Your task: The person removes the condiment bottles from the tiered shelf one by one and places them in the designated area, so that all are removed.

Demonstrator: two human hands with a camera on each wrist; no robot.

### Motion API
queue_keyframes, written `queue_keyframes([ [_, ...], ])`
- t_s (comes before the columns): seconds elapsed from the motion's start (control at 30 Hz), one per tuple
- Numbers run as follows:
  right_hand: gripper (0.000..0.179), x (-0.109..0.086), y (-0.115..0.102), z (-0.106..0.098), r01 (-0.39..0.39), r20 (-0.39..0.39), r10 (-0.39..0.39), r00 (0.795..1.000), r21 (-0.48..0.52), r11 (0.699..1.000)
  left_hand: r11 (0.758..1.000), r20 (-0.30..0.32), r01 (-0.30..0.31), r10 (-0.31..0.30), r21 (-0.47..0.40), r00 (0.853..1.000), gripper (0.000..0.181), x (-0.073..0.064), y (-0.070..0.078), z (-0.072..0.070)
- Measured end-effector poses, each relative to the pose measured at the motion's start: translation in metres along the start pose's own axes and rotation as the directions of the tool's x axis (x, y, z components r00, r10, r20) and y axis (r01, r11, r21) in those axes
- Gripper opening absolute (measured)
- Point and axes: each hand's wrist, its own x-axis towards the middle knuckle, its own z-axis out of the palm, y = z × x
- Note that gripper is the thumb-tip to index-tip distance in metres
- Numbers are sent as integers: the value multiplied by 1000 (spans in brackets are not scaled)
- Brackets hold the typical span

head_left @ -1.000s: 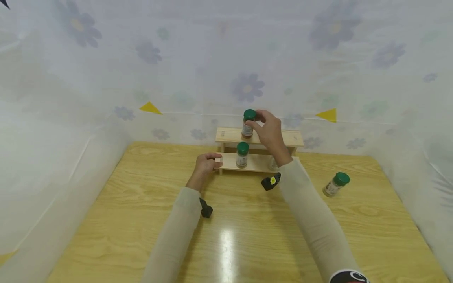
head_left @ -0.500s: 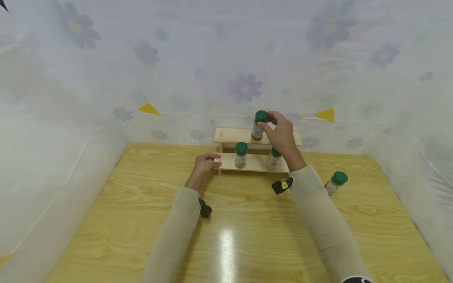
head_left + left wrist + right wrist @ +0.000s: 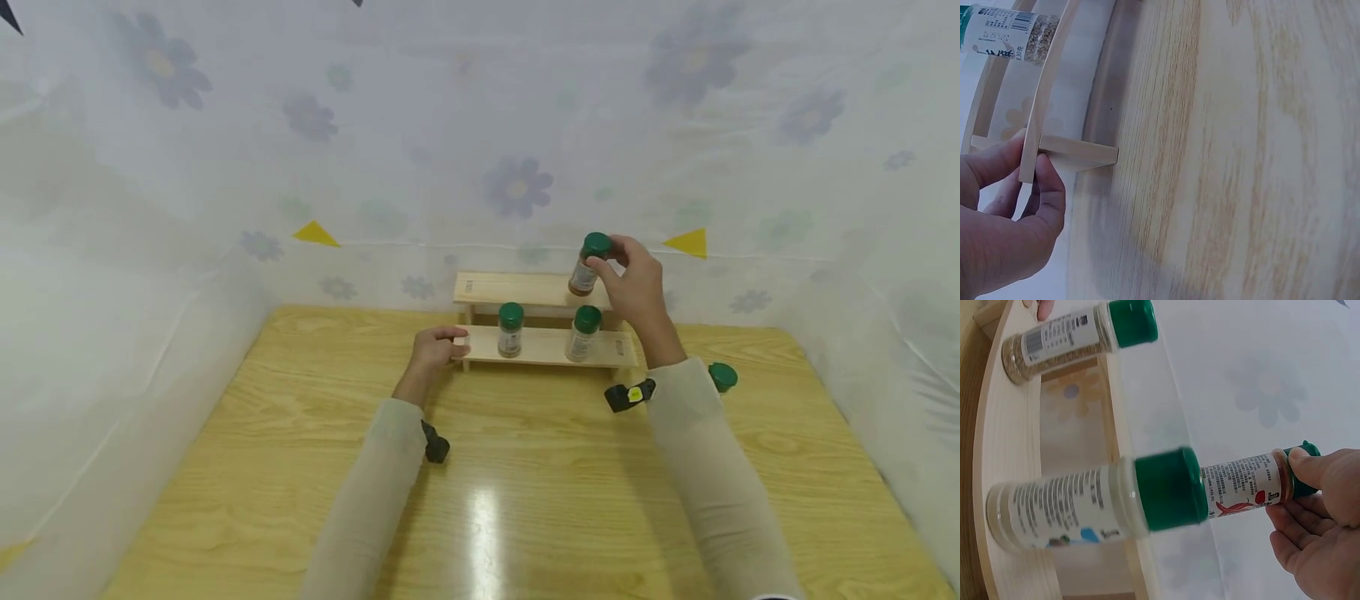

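Note:
My right hand [image 3: 633,279] pinches a spice jar [image 3: 585,265] with a green cap, chili peppers on its label, close over the right part of the upper shelf. The jar tilts slightly. At the left end of the lower shelf [image 3: 1035,119], my left hand [image 3: 1016,212] grips the board's edge between thumb and fingers. The wooden two-tier rack [image 3: 517,287] stands against the back wall. Two more green-capped jars stand upright on its lower tier: a jar of seeds [image 3: 1060,340] left of the middle and a jar of pale powder [image 3: 1072,506] toward the right.
Another green-capped jar [image 3: 723,377] stands on the wooden table [image 3: 525,467] at the right, mostly hidden behind the right sleeve. Flower-patterned sheeting [image 3: 420,125] encloses the table at the back and sides, with yellow triangles stuck to it.
My right hand has carried the chili jar rightward along the upper shelf, from left of its middle to its right part. The powder jar has come into full view. My left hand stays put.

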Motion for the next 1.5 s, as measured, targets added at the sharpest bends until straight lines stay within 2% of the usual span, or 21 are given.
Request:
queue_keyframes([
  [0.17, 52, -4, 15, -12, -33, -20, 33, 999, -15, 999, 1000, 13, 7, -7, -9, 1000, 32, 3, -2, 1],
  [0.37, 52, -11, 33, -24, -18, -79, 16, 997, -25, 1000, 1000, 13, 8, -7, -13, 1000, 32, 0, 0, 2],
  [0.73, 55, -31, 49, -57, -53, -130, 43, 991, -73, 996, 1000, 24, 12, -12, -2, 1000, 34, -1, 4, 6],
  [0.9, 54, -39, 59, -66, -64, -150, 51, 987, -83, 995, 1000, 23, 10, -10, -4, 1000, 33, 0, 4, 5],
  [1.5, 59, -62, 92, -95, -181, -214, 152, 965, -122, 976, 1000, 7, -3, 3, 4, 1000, 30, 7, -3, -4],
])
